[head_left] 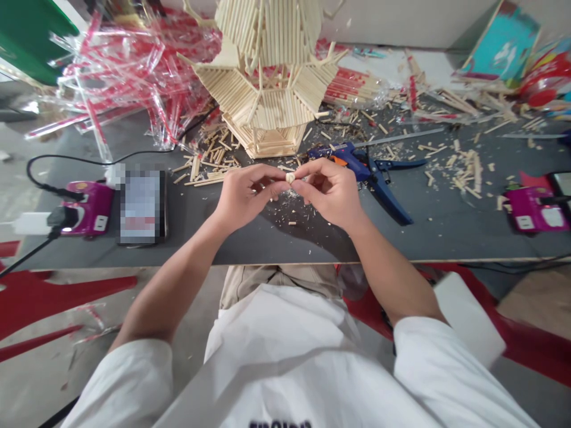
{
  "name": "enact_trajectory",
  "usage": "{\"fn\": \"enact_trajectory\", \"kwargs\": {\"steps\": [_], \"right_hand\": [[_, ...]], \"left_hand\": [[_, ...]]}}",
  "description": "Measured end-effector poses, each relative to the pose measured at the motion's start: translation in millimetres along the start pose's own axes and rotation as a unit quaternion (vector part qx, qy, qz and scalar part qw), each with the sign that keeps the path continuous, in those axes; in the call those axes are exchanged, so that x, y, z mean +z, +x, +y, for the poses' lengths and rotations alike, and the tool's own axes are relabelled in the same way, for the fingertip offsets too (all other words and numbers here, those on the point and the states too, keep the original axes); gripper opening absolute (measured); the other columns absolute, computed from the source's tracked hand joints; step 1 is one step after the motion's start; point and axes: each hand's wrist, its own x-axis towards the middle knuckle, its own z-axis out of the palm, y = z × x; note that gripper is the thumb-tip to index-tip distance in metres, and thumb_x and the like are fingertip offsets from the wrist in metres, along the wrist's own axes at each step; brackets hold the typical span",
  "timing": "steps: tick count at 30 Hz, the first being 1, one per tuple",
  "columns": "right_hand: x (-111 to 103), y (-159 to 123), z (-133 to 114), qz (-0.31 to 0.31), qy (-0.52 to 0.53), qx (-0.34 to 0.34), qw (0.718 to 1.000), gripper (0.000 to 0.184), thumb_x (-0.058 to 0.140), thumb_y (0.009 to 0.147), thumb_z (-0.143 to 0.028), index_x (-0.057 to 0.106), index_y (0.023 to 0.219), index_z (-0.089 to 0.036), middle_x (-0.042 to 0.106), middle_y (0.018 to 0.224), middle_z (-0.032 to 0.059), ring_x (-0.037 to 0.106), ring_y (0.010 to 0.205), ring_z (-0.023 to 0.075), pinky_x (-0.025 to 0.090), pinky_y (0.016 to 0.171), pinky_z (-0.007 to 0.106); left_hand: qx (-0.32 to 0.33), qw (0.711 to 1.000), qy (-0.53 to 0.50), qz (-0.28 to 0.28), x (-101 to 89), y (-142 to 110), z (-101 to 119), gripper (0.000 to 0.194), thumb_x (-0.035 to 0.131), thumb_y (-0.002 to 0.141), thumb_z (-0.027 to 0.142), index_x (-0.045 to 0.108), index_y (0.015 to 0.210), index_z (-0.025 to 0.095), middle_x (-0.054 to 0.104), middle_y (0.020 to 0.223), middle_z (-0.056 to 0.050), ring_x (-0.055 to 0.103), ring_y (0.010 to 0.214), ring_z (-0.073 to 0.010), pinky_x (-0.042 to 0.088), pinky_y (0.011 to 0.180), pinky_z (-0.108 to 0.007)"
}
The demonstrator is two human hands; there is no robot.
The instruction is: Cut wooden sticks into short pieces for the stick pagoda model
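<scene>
Between the fingertips of both hands sits a small pale wooden piece (290, 178), too small to make out fully. My left hand (250, 193) pinches it from one side, thumb and forefinger closed. From the other side my right hand (332, 191) pinches it the same way. Just beyond them stands a tiered, roofed model built of wooden sticks (272, 101). Beside my right hand a blue cutter-like hand tool (379, 178) lies on the grey table (191, 238). Wood crumbs and short stick bits lie under and around the hands.
Red-and-clear plastic wrappers (147, 77) heap at the back left. A phone (141, 207) and a purple power strip (89, 208) with black cables lie left. Cut sticks (468, 172) scatter right, near another purple power strip (535, 209). Wrapped stick bundles (357, 86) lie behind the model.
</scene>
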Motion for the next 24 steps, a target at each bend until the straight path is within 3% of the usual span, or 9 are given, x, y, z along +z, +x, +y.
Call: {"fn": "enact_trajectory", "kwargs": {"steps": [9,15,24], "right_hand": [[-1.9,2.2,-3.4,-0.020,0.057,0.014,0.998,0.041,0.085,0.085,-0.059,0.078,0.102,-0.022,0.074,0.082,-0.0014,0.058,0.050,0.0067,0.045,0.045,0.023],[-1.9,3.0,-2.7,-0.021,0.052,0.019,0.998,0.046,0.087,0.082,-0.061,0.077,0.101,-0.020,0.074,0.083,-0.0005,0.058,0.051,0.0066,0.044,0.044,0.022],[-2.2,1.9,0.1,-0.024,0.017,0.010,1.000,0.036,0.088,0.083,-0.055,0.080,0.097,-0.023,0.074,0.077,-0.0018,0.060,0.052,0.0093,0.046,0.047,0.024]], "left_hand": [[-0.111,0.980,-0.151,-0.065,-2.2,4.5,-3.8,0.048,0.087,0.083,0.057,0.079,0.105,0.015,0.076,0.077,-0.006,0.072,0.060,-0.0137,0.053,0.047,-0.021],[-0.125,0.975,-0.169,-0.077,-2.9,5.6,-2.7,0.045,0.087,0.084,0.055,0.077,0.102,0.014,0.075,0.076,-0.006,0.072,0.060,-0.0132,0.053,0.046,-0.020],[-0.124,0.977,-0.157,-0.073,-2.9,5.6,-4.8,0.046,0.092,0.077,0.056,0.078,0.097,0.016,0.075,0.074,-0.005,0.072,0.060,-0.0145,0.054,0.046,-0.020]]}}
